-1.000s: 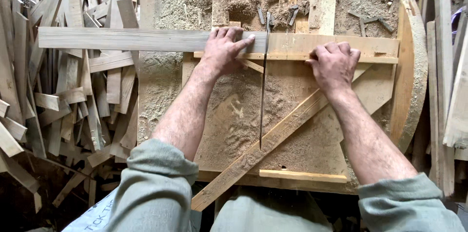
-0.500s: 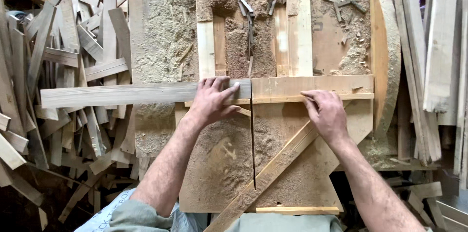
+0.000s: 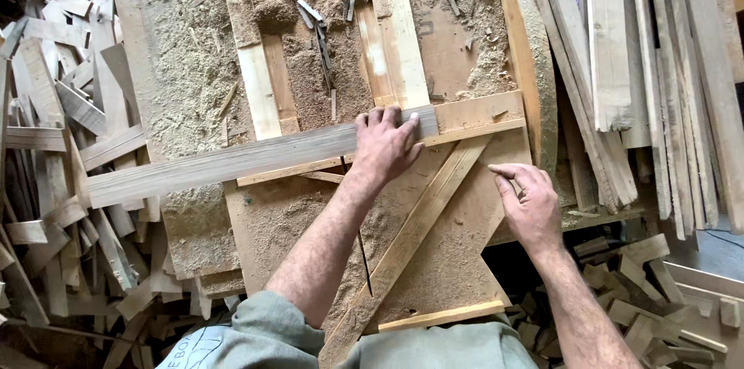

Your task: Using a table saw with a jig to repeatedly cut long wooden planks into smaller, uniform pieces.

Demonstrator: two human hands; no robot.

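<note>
Right hand: I'm seeing my right hand [image 3: 531,202] hovering released, fingers loosely curled, gripping nothing, just above the tabletop [image 3: 457,260] near its right edge.
Left hand: my left hand [image 3: 386,146] is pressing down flat on the right end of the long plank [image 3: 232,163], fingers spread over its top edge.
Plank position: it's lying across the tabletop, running left beyond the edge over the scrap wood pile [image 3: 62,183].
Plank look: grey, weathered, narrow, slightly tilted.
Farther: sawdust [image 3: 178,51] is covering the surface.
</note>
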